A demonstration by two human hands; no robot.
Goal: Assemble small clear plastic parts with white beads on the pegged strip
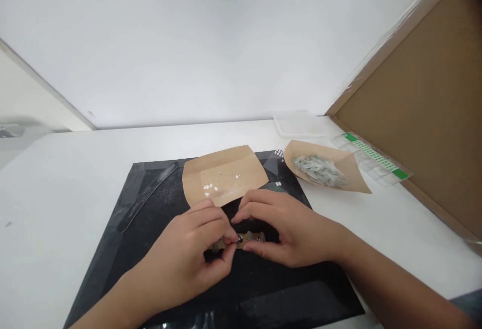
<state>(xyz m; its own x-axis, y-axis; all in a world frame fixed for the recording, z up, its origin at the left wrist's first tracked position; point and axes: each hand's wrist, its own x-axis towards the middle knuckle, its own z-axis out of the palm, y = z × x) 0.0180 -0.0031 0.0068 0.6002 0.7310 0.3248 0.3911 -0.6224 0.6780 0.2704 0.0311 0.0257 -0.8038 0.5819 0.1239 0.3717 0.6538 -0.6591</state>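
Observation:
A narrow tan strip (245, 244) with several small greyish, round-topped pieces standing on it lies on the black mat (181, 289). My left hand (198, 243) is over the strip's left part, thumb and forefinger pinched together beside a small dark, shiny piece (240, 238). What is between those fingertips is hidden. Over the right end is my right hand (276, 226), its thumb along the strip's near edge and its fingers curved and apart from the thumb. Nothing shows between them. The hands cover the strip's left end.
Brown paper (241, 160) with small white bits lies beyond the hands. A dark nail file (148, 196) is at left. At right, another brown paper (354, 176) holds a pile of pale slivers (320, 168). Behind are a clear plastic lid (299, 124), a green-labelled clear case (376, 157) and a cardboard wall (422, 113).

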